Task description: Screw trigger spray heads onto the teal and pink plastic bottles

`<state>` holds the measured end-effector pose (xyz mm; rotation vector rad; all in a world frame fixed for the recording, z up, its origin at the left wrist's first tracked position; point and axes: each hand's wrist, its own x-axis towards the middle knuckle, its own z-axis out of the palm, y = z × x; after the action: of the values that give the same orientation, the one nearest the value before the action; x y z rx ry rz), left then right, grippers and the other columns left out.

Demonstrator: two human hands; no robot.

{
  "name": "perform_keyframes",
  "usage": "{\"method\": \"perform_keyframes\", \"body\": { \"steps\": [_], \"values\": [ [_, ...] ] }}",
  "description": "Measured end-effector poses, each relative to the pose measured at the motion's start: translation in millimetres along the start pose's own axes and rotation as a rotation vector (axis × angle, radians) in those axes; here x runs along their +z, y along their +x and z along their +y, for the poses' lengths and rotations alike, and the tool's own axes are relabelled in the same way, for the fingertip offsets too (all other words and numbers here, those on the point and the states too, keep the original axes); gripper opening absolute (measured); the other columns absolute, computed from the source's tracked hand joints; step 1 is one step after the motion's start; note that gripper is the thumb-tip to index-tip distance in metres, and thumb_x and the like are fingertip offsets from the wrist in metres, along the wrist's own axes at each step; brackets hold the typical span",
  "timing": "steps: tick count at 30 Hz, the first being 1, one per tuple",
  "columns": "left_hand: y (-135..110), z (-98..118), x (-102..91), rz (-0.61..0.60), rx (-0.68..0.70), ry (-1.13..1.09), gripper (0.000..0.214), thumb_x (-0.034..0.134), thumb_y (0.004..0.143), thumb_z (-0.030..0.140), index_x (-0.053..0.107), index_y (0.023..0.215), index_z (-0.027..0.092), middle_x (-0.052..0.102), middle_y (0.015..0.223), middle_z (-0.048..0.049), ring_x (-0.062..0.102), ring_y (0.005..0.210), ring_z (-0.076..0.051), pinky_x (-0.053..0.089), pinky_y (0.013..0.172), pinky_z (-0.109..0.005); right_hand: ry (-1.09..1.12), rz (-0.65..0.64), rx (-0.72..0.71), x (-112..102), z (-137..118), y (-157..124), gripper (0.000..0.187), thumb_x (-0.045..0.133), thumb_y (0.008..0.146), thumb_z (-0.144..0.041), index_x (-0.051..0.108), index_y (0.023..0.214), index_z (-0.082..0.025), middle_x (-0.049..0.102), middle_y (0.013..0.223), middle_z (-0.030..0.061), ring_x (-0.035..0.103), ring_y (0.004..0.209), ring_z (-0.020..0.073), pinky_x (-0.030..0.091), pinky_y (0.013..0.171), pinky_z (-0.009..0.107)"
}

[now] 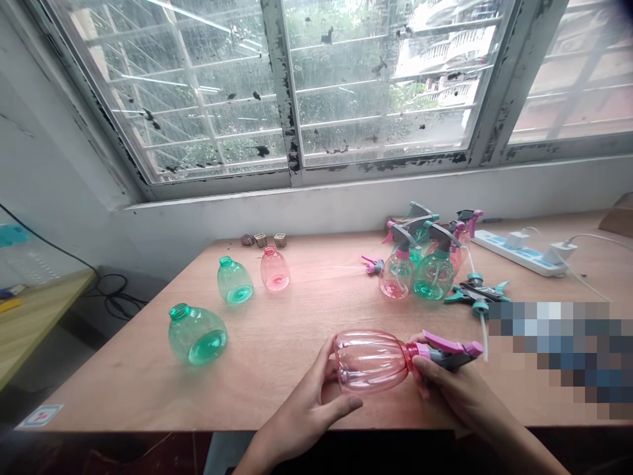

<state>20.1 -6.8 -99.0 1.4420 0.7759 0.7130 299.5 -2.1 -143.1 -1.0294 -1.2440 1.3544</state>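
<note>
A clear pink spray bottle (372, 361) lies on its side in the air between my hands, above the table's front edge. My left hand (324, 396) curves around its base, fingers behind and thumb below. At the neck, my right hand (438, 379) pinches the pink collar of the grey-and-pink spray head (451, 351), which sits on the bottle's mouth. Whether the collar is fully threaded cannot be seen. Loose spray heads with green collars (479, 293) and white tubes lie just beyond my right hand.
Headless bottles stand left: a large green one (198, 335), a smaller green one (235, 280) and a pink one (275, 269). Several bottles with spray heads, including a green one (434, 272), cluster back right by a power strip (519, 253). Small cubes (260, 240) sit near the window wall.
</note>
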Motion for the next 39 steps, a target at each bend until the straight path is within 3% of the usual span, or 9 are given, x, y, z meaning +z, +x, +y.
{"method": "perform_keyframes", "body": {
  "steps": [5, 8, 15, 20, 23, 30, 36, 39],
  "values": [
    [-1.1, -1.7, 0.2, 0.015, -0.015, 0.010, 0.101, 0.072, 0.094, 0.027, 0.001, 0.166, 0.027, 0.036, 0.167, -0.0104, 0.027, 0.157, -0.027, 0.025, 0.129, -0.041, 0.039, 0.042, 0.011, 2.0, -1.2, -1.3, 0.037, 0.074, 0.089, -0.054, 0.067, 0.089, -0.018, 0.061, 0.062, -0.0020, 0.051, 0.058, 0.0153, 0.038, 0.063, 0.031],
    [-1.8, -4.3, -0.1, 0.054, -0.019, 0.036, 0.102, 0.073, 0.093, 0.028, 0.001, 0.166, 0.030, 0.029, 0.171, -0.0080, 0.027, 0.157, -0.028, 0.024, 0.129, -0.042, 0.067, 0.051, 0.009, 2.7, -1.4, -1.8, 0.037, 0.075, 0.088, -0.054, 0.066, 0.094, -0.018, 0.061, 0.063, -0.0023, 0.051, 0.057, 0.0149, 0.038, 0.062, 0.031],
    [-1.5, -3.2, -1.5, 0.064, -0.008, 0.109, 0.102, 0.072, 0.093, 0.028, -0.001, 0.165, 0.033, 0.025, 0.172, -0.0057, 0.023, 0.159, -0.027, 0.021, 0.130, -0.041, 0.047, 0.043, 0.007, 0.9, -0.5, -1.0, 0.037, 0.075, 0.089, -0.053, 0.067, 0.089, -0.018, 0.062, 0.063, -0.0018, 0.052, 0.059, 0.0150, 0.040, 0.064, 0.031],
    [-3.5, 3.3, 1.2, 0.059, -0.031, 0.114, 0.113, 0.076, 0.089, 0.026, -0.007, 0.165, 0.029, 0.022, 0.173, -0.0095, 0.019, 0.160, -0.029, 0.018, 0.130, -0.045, 0.011, 0.035, 0.011, 1.1, -0.4, -1.3, 0.045, 0.074, 0.089, -0.055, 0.062, 0.067, -0.018, 0.062, 0.062, -0.0006, 0.051, 0.059, 0.0145, 0.040, 0.066, 0.031],
    [-4.3, 3.4, 1.8, 0.057, -0.050, 0.071, 0.114, 0.077, 0.088, 0.029, -0.007, 0.165, 0.027, 0.020, 0.173, -0.0101, 0.020, 0.159, -0.030, 0.018, 0.130, -0.046, 0.000, 0.040, 0.016, 2.1, -1.9, -1.6, 0.046, 0.074, 0.088, -0.056, 0.060, 0.065, -0.019, 0.060, 0.062, -0.0009, 0.051, 0.058, 0.0150, 0.040, 0.065, 0.031],
    [-3.1, -1.3, -1.3, 0.033, -0.054, 0.066, 0.106, 0.076, 0.090, 0.034, 0.002, 0.166, 0.025, 0.044, 0.162, -0.0116, 0.024, 0.157, -0.031, 0.018, 0.130, -0.049, -0.007, 0.052, 0.025, 2.6, -2.8, -1.0, 0.042, 0.074, 0.086, -0.060, 0.062, 0.076, -0.020, 0.060, 0.062, -0.0010, 0.051, 0.058, 0.0168, 0.040, 0.066, 0.033],
    [-3.9, -1.9, 0.7, 0.084, -0.033, 0.114, 0.105, 0.077, 0.089, 0.028, 0.006, 0.165, 0.034, 0.015, 0.175, -0.0061, 0.023, 0.158, -0.032, 0.019, 0.130, -0.047, 0.030, 0.059, 0.007, 5.3, -6.5, -1.5, 0.043, 0.074, 0.087, -0.059, 0.061, 0.075, -0.020, 0.060, 0.062, -0.0018, 0.050, 0.058, 0.0155, 0.038, 0.064, 0.032],
    [-3.2, -2.4, 0.6, 0.079, -0.023, 0.140, 0.104, 0.075, 0.090, 0.027, 0.003, 0.165, 0.034, 0.011, 0.175, -0.0053, 0.021, 0.159, -0.031, 0.017, 0.130, -0.046, 0.023, 0.085, 0.016, 7.2, -9.0, -2.6, 0.045, 0.076, 0.085, -0.060, 0.061, 0.071, -0.019, 0.059, 0.061, -0.0013, 0.050, 0.058, 0.0156, 0.039, 0.064, 0.031]
  ]
}}
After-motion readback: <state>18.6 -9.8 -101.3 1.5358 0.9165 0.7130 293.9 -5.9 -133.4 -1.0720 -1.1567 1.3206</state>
